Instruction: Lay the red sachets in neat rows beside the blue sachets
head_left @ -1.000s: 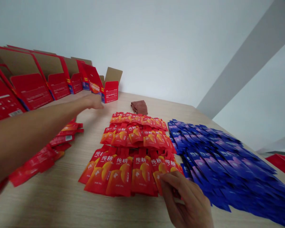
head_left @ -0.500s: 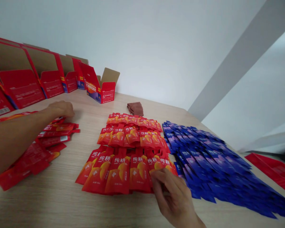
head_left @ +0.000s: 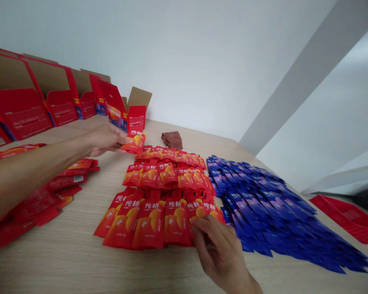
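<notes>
pale wood-grain table under a plain white wall, cluttered all over. my left hand is stretched out over the far side, fingers pinched shut on one red sachet, held just above the back row of the red sachet rows. my right hand sits at the near right corner of those rows, fingers curled and loosely parted, tips touching the edge of the front-row packets; can't tell if it actually grips one. blue sachets are fanned out just beside the red rows on the right, overlapping tight. loose pile of red sachets under my left forearm. open red cartons stand in a line along the left back edge, the nearest one right behind the held packet. brown folded cloth past the rows, red tray far right.

risk as i judge it: pinch is only on the packet's edge, so it could slip and land crooked on the back row. my left forearm hangs low over the loose pile and could drag it. right fingertips could shove the overlapped front row into the blue ones.
</notes>
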Motion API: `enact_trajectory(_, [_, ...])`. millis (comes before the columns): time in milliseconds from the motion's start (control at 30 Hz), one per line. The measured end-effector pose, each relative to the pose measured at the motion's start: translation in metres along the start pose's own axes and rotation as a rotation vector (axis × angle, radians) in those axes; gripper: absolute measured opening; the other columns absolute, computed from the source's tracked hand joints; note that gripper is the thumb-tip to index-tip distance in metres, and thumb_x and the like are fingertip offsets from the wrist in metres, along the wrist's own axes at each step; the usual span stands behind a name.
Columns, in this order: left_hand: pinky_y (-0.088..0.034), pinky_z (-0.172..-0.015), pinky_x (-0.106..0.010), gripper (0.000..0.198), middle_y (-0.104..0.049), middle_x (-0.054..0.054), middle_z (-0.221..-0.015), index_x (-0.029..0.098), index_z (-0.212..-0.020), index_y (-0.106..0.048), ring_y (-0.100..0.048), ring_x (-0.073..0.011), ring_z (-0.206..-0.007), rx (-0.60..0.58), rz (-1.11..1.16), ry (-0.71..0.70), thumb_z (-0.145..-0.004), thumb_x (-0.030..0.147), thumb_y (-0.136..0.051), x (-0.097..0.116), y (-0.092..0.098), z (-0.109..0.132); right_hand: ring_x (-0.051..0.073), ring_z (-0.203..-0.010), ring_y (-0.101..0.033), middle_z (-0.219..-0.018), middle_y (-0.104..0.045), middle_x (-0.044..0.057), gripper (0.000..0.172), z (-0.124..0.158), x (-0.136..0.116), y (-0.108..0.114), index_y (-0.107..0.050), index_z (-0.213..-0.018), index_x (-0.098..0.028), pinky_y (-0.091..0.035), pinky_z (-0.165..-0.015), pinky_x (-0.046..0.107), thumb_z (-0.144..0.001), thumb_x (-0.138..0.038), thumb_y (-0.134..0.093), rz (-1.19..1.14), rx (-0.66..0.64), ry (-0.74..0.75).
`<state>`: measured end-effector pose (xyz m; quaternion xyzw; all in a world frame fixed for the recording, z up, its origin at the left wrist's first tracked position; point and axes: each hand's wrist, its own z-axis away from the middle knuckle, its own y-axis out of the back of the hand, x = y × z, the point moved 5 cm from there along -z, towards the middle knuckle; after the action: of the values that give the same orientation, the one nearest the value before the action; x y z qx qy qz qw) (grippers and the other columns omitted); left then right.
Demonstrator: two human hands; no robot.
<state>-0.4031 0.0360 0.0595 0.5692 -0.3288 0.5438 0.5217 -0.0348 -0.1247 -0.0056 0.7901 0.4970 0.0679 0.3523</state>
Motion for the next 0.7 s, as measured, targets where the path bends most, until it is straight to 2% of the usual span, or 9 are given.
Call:
enact_trajectory(67, [-0.061,-0.066,-0.022,0.024,-0.073,-0.005,-0.068,0.008,-0.070,-0.069,-0.070,-0.0137,-0.067,-0.051,0.073,0.043,-0.092,-0.002,-0.067,-0.007,-0.033,0.021,0.011,-0.065,-0.063,-0.084,-0.067,0.000,0.023,0.000,0.001,0.000,-0.062,-0.117,-0.022,-0.046,-0.058,0.021,-0.103,-0.004,-0.058,-0.004,-0.001,0.004])
enact_trajectory(133, [-0.065,-0.070,-0.026,0.026,-0.071,-0.003,-0.065,0.011,-0.063,-0.066,-0.072,-0.0156,-0.069,-0.083,0.117,0.059,-0.083,0.000,-0.076,-0.015,-0.058,0.034,0.012,-0.067,-0.064,-0.085,-0.068,0.000,0.024,0.001,0.002,-0.001,-0.062,-0.117,-0.022,-0.048,-0.060,0.022,-0.102,-0.004,-0.058,-0.010,0.004,0.007])
enact_trajectory(233, [-0.067,-0.070,-0.029,0.032,-0.067,0.000,-0.060,0.014,-0.055,-0.062,-0.072,-0.0175,-0.067,-0.146,0.148,0.099,-0.067,0.004,-0.090,-0.031,-0.081,0.041,0.013,-0.067,-0.064,-0.085,-0.067,0.000,0.024,0.000,0.003,0.000,-0.062,-0.115,-0.022,-0.047,-0.060,0.024,-0.102,-0.003,-0.058,-0.002,0.012,0.010])
enact_trajectory(300, [-0.066,-0.068,-0.028,0.031,-0.070,-0.002,-0.061,0.015,-0.054,-0.064,-0.071,-0.0176,-0.065,-0.211,0.118,0.119,-0.061,0.011,-0.094,-0.040,-0.089,0.041,0.013,-0.067,-0.064,-0.085,-0.067,0.000,0.023,0.000,0.004,0.001,-0.062,-0.113,-0.022,-0.045,-0.060,0.025,-0.102,-0.003,-0.057,0.001,0.015,0.008])
enact_trajectory(400, [-0.060,-0.059,-0.026,0.030,-0.069,-0.004,-0.056,0.016,-0.053,-0.065,-0.066,-0.0168,-0.056,-0.258,-0.083,0.080,-0.066,0.023,-0.091,-0.048,-0.093,0.039,0.013,-0.066,-0.062,-0.084,-0.066,0.000,0.022,0.000,0.004,0.002,-0.061,-0.112,-0.023,-0.045,-0.059,0.025,-0.103,-0.003,-0.057,-0.009,0.011,0.004])
enact_trajectory(500, [-0.043,-0.046,-0.023,0.037,-0.066,-0.005,-0.052,0.017,-0.052,-0.061,-0.057,-0.0139,-0.046,-0.276,-0.369,-0.025,-0.075,0.034,-0.085,-0.049,-0.093,0.039,0.012,-0.062,-0.060,-0.081,-0.063,-0.001,0.021,0.000,0.002,0.002,-0.062,-0.111,-0.023,-0.043,-0.057,0.025,-0.103,-0.004,-0.056,-0.006,0.008,0.008])
enact_trajectory(567, [-0.038,-0.045,-0.024,0.039,-0.067,-0.005,-0.054,0.019,-0.054,-0.059,-0.055,-0.0141,-0.045,-0.295,-0.541,-0.086,-0.080,0.040,-0.079,-0.048,-0.090,0.038,0.012,-0.061,-0.059,-0.080,-0.063,-0.001,0.020,0.000,0.002,0.002,-0.062,-0.112,-0.023,-0.043,-0.056,0.024,-0.104,-0.005,-0.056,0.008,0.011,0.016])
enact_trajectory(633, [-0.040,-0.049,-0.026,0.036,-0.069,-0.005,-0.058,0.020,-0.059,-0.061,-0.059,-0.0167,-0.049,-0.291,-0.707,-0.176,-0.084,0.042,-0.073,-0.042,-0.078,0.034,0.012,-0.060,-0.060,-0.079,-0.063,-0.002,0.021,0.000,0.002,0.003,-0.062,-0.113,-0.022,-0.044,-0.055,0.023,-0.104,-0.005,-0.057,0.014,0.015,0.030])
enact_trajectory(700, [-0.044,-0.057,-0.029,0.028,-0.074,-0.007,-0.068,0.020,-0.068,-0.066,-0.067,-0.0208,-0.061,-0.257,-0.905,-0.298,-0.086,0.042,-0.069,-0.032,-0.054,0.027,0.012,-0.062,-0.062,-0.081,-0.066,-0.001,0.021,0.001,0.003,0.003,-0.062,-0.114,-0.022,-0.047,-0.056,0.022,-0.103,-0.004,-0.057,-0.002,0.015,0.038])
